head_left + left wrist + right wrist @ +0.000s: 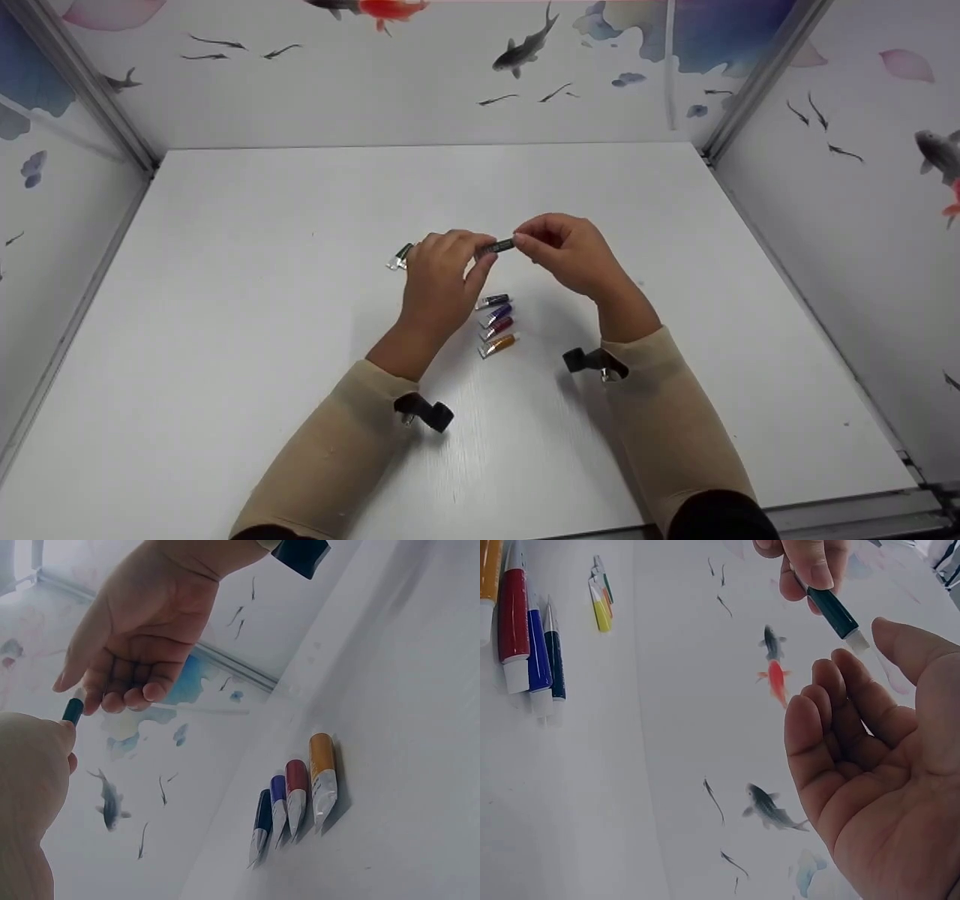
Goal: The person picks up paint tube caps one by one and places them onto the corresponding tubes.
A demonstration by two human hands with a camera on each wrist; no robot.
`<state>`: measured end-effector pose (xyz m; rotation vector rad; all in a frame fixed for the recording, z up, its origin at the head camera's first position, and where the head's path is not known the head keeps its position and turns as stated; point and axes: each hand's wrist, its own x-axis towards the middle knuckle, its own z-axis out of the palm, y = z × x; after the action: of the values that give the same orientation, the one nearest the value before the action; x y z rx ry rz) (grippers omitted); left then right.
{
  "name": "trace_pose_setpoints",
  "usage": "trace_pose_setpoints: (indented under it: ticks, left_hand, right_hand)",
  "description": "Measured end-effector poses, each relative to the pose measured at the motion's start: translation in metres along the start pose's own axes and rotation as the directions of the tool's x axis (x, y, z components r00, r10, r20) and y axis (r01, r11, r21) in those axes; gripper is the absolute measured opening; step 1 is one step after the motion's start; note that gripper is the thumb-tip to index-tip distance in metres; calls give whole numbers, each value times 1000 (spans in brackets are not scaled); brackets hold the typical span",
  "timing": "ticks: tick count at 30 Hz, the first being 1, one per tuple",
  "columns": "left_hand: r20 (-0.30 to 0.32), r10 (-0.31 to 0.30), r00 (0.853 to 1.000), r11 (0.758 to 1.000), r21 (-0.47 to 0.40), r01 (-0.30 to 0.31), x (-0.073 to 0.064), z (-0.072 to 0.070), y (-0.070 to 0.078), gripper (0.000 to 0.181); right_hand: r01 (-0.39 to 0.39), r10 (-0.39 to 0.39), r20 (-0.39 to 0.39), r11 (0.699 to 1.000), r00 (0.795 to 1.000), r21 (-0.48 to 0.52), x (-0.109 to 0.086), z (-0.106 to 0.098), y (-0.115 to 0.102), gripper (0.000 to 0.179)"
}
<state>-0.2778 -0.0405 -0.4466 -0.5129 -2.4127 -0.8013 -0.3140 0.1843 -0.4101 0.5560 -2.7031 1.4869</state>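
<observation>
My left hand [446, 274] pinches a small dark green paint tube [501, 245] above the table, its white cap pointing toward the right hand. My right hand [570, 255] is at the capped end, fingers bent. In the right wrist view, its thumb and forefinger stand apart on either side of the white cap [857, 641], with slight gaps showing. Below the hands, a row of paint tubes lies on the table: a dark one [493, 301], a purple one [496, 315], a red one [497, 328] and an orange one [499, 345].
Beyond the left hand lies another small group of tubes, partly hidden in the head view; the right wrist view shows a yellow tube [600, 609] and a green tube [606, 579] there. White panels [420, 90] with painted fish enclose the white table [225, 337] at back and sides.
</observation>
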Motion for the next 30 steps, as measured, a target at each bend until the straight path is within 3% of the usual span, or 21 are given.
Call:
trace_pose_setpoints:
  ticks: [6, 12, 30]
  left_hand:
    - [10, -5, 1000, 1000, -5, 5, 0, 0, 0, 28]
    - [13, -7, 1000, 1000, 4, 7, 0, -1, 0, 28]
    - [14, -13, 1000, 1000, -4, 13, 0, -1, 0, 28]
  right_hand:
    - [65, -65, -3, 996, 998, 55, -1, -2, 1, 33]
    - [77, -78, 6, 995, 997, 61, -2, -2, -1, 36]
    - [127, -128, 0, 989, 992, 70, -2, -2, 1, 16]
